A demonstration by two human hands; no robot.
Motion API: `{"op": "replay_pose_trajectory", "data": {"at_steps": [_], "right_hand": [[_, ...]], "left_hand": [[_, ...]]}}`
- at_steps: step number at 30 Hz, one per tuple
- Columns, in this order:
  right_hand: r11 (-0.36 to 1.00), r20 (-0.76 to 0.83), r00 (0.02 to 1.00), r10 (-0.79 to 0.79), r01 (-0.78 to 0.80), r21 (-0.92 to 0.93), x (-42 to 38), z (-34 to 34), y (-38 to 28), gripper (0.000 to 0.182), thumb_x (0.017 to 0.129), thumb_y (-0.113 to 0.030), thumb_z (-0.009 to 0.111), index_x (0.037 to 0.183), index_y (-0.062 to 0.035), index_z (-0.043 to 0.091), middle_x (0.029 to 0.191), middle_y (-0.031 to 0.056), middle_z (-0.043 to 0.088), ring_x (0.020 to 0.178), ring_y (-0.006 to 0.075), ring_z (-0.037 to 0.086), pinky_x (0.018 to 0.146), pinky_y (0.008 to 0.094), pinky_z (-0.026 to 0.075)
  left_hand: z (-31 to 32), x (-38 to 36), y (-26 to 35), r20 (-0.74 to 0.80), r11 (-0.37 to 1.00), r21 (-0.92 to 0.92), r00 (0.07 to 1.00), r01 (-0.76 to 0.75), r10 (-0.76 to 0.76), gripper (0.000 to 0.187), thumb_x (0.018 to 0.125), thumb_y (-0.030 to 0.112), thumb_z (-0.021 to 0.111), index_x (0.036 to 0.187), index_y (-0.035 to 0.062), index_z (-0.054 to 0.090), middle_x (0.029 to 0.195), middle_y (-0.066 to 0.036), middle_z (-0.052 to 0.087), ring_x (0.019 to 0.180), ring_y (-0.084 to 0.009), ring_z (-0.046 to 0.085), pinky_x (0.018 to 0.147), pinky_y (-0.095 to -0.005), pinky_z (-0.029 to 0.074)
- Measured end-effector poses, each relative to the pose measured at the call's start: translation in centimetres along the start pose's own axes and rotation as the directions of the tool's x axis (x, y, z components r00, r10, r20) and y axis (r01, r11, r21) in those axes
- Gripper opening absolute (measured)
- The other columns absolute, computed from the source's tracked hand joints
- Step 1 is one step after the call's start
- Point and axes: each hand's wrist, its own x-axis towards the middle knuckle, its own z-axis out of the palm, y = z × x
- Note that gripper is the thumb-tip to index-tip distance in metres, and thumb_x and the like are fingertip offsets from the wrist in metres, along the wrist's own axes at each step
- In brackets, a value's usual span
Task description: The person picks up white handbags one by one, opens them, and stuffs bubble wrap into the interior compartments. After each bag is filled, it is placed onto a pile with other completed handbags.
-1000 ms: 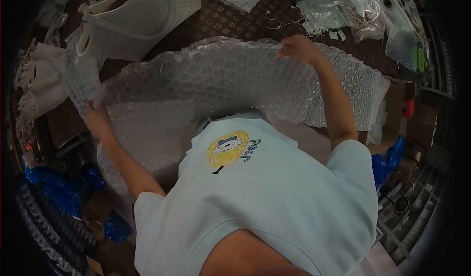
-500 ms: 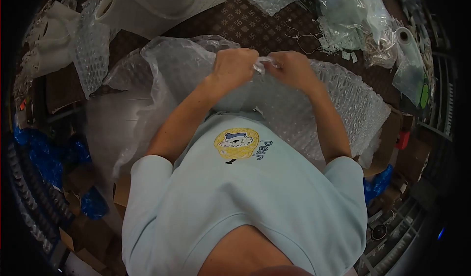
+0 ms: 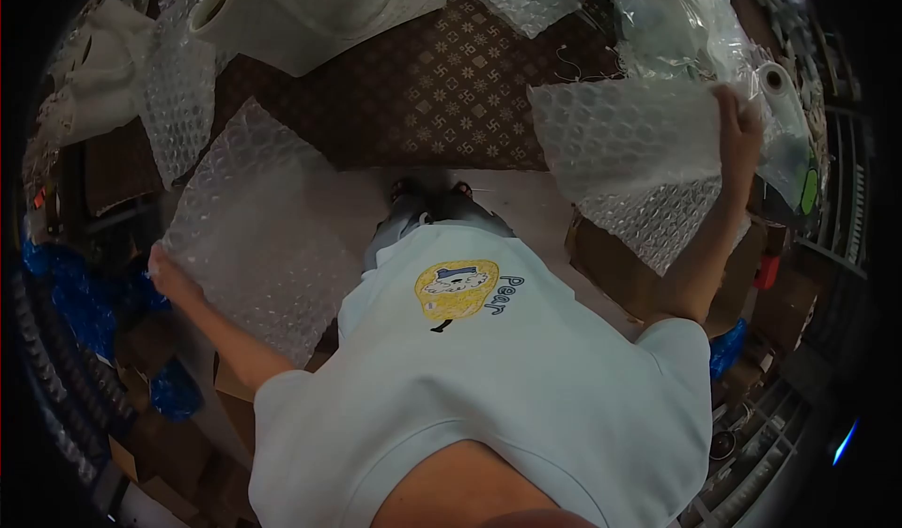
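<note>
My left hand (image 3: 169, 272) is stretched far out to the left, its fingers closed on the outer edge of a bubble wrap sheet (image 3: 263, 218), which hangs beside my body. On the right, my right hand (image 3: 739, 119) is raised and pinches the far edge of another piece of bubble wrap (image 3: 629, 138). That piece spreads leftward from the hand and droops in folds over a cardboard box (image 3: 611, 260). A wide gap separates the two pieces, with the patterned brown table cover (image 3: 460, 86) and my legs showing between them.
Large white rolls (image 3: 310, 11) lie at the back left, beside hanging bubble wrap (image 3: 178, 105). Clear plastic bags (image 3: 662, 30) and a small film roll (image 3: 775, 82) are at the back right. Blue plastic (image 3: 85, 293) and boxes sit low on the left.
My hands were together at the middle, gripping gathered bubble wrap. They have since moved far apart, left and right, and the wrap is now in two separate pieces.
</note>
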Motion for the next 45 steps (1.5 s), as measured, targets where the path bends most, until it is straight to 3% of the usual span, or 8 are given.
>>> {"op": "replay_pose_trajectory", "data": {"at_steps": [5, 10, 13, 17, 31, 33, 39, 45], "right_hand": [[0.856, 0.599, 0.660, -0.453, 0.511, 0.084, -4.0, 13.8, -9.5, 0.023, 0.081, -0.032, 0.063, 0.074, -0.0103, 0.063, 0.060, 0.0103, 0.055, 0.052, 0.0301, 0.052, 0.049, 0.0366, 0.042], [0.640, 0.575, 0.342, -0.744, 0.613, 0.463, -7.1, 19.2, -16.2, 0.018, 0.078, -0.028, 0.066, 0.081, -0.0102, 0.065, 0.067, 0.0102, 0.058, 0.062, 0.0297, 0.056, 0.056, 0.0374, 0.045], [0.783, 0.556, 0.556, -0.618, 0.499, 0.372, -5.2, 16.8, -12.0, 0.040, 0.073, -0.036, 0.070, 0.103, -0.0116, 0.062, 0.080, 0.0081, 0.063, 0.072, 0.0253, 0.062, 0.065, 0.0340, 0.048], [0.908, 0.856, 0.473, 0.207, 0.232, -0.348, -2.4, 10.3, -1.7, 0.059, 0.068, -0.050, 0.070, 0.101, -0.0026, 0.061, 0.082, 0.0103, 0.065, 0.077, 0.0243, 0.062, 0.070, 0.0345, 0.046], [0.974, 0.898, 0.432, 0.086, -0.224, 0.014, -1.1, 8.8, 5.8, 0.024, 0.077, -0.025, 0.069, 0.071, -0.0029, 0.061, 0.060, -0.0042, 0.053, 0.057, 0.0068, 0.042, 0.055, 0.0261, 0.037], [0.981, 0.866, 0.496, 0.059, -0.188, 0.041, -1.6, 9.0, 4.1, 0.024, 0.078, -0.023, 0.068, 0.069, -0.0022, 0.059, 0.057, -0.0030, 0.051, 0.055, 0.0062, 0.039, 0.052, 0.0263, 0.035], [0.990, 0.823, 0.554, -0.129, 0.018, 0.143, -4.0, 10.2, -0.7, 0.020, 0.080, -0.014, 0.066, 0.070, 0.0005, 0.056, 0.055, -0.0012, 0.044, 0.053, 0.0058, 0.034, 0.048, 0.0257, 0.031], [0.960, 0.810, 0.517, -0.277, 0.112, 0.256, -5.8, 9.6, -6.1, 0.014, 0.079, -0.013, 0.065, 0.076, 0.0000, 0.060, 0.055, 0.0031, 0.047, 0.051, 0.0080, 0.035, 0.046, 0.0267, 0.032]], "left_hand": [[8.0, -9.9, 18.7, 0.881, 0.988, -0.146, 0.447, -0.059, 0.157, 0.058, 0.083, 0.034, 0.063, 0.128, 0.0021, 0.045, 0.085, -0.006, 0.059, 0.070, -0.0086, 0.054, 0.063, -0.0235, 0.043], [20.0, -20.8, 21.1, 0.630, 0.642, -0.661, 0.177, -0.389, 0.756, 0.049, 0.081, 0.033, 0.064, 0.120, 0.0050, 0.054, 0.058, 0.004, 0.053, 0.052, -0.0015, 0.042, 0.047, -0.0206, 0.031], [20.0, -15.5, 20.3, 0.981, 0.985, 0.124, 0.135, 0.119, -0.140, 0.039, 0.080, 0.030, 0.065, 0.112, 0.0080, 0.059, 0.076, 0.000, 0.061, 0.064, -0.0055, 0.051, 0.057, -0.0225, 0.040], [16.2, -7.9, 16.9, 0.834, 0.955, 0.267, 0.466, 0.131, -0.297, 0.039, 0.079, 0.027, 0.066, 0.110, 0.0046, 0.059, 0.102, -0.006, 0.060, 0.093, -0.0153, 0.055, 0.080, -0.0287, 0.042], [12.0, -2.1, 16.4, 0.623, 0.840, 0.399, 0.563, 0.368, -0.543, 0.058, 0.079, 0.030, 0.065, 0.125, -0.0016, 0.048, 0.117, -0.014, 0.056, 0.101, -0.0253, 0.056, 0.086, -0.0340, 0.043], [11.6, -6.4, 20.2, 0.546, 0.710, 0.581, 0.837, -0.399, 0.024, 0.058, 0.079, 0.025, 0.065, 0.128, 0.0008, 0.046, 0.122, -0.015, 0.055, 0.104, -0.0263, 0.056, 0.086, -0.0345, 0.044], [13.7, -24.2, 33.7, 0.851, 0.726, -0.374, 0.099, -0.577, 0.516, 0.069, 0.068, 0.018, 0.071, 0.131, 0.0113, 0.044, 0.127, -0.012, 0.052, 0.097, -0.0270, 0.060, 0.077, -0.0324, 0.049], [23.5, -25.6, 29.5, 0.858, 0.629, -0.462, -0.137, -0.625, 0.495, 0.030, 0.074, 0.020, 0.059, 0.103, 0.0106, 0.058, 0.095, -0.010, 0.063, 0.080, -0.0308, 0.062, 0.065, -0.0396, 0.049]]}}
